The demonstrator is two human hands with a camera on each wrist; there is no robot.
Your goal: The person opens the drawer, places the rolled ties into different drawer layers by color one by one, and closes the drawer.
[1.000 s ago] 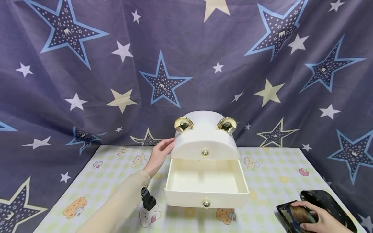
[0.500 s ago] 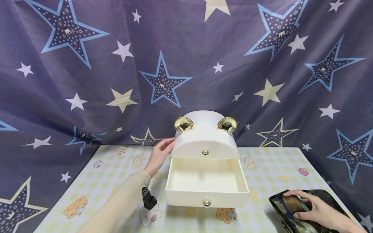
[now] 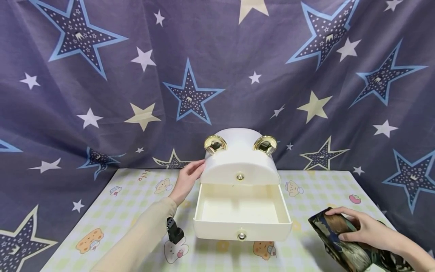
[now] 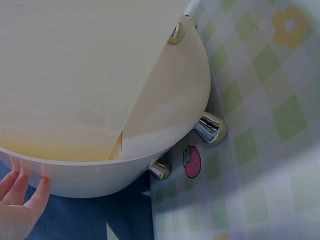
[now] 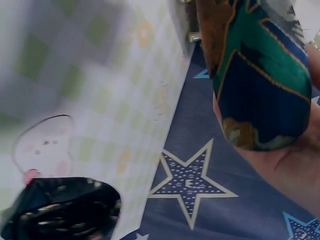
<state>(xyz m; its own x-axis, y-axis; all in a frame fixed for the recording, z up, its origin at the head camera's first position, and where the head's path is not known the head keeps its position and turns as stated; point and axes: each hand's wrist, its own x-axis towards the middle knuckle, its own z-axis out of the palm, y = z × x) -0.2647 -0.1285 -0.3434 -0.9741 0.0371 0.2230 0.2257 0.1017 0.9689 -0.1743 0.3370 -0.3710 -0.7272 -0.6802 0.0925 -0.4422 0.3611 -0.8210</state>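
Lower right, the right hand [image 3: 365, 230] curls its fingers round a soft, light patterned cloth bundle [image 3: 343, 241]; left hand [image 3: 186, 180] rests straight-fingered against the rigid storage box [image 3: 238, 162].

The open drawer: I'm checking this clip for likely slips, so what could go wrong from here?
The drawer juts out toward the table's front edge; a bump from the right hand might tip or shift the box, which the left hand only touches at the side. The right hand grips a soft cloth roll that could unroll or snag the drawer wall. A second roll lies near the table edge and could get knocked off.
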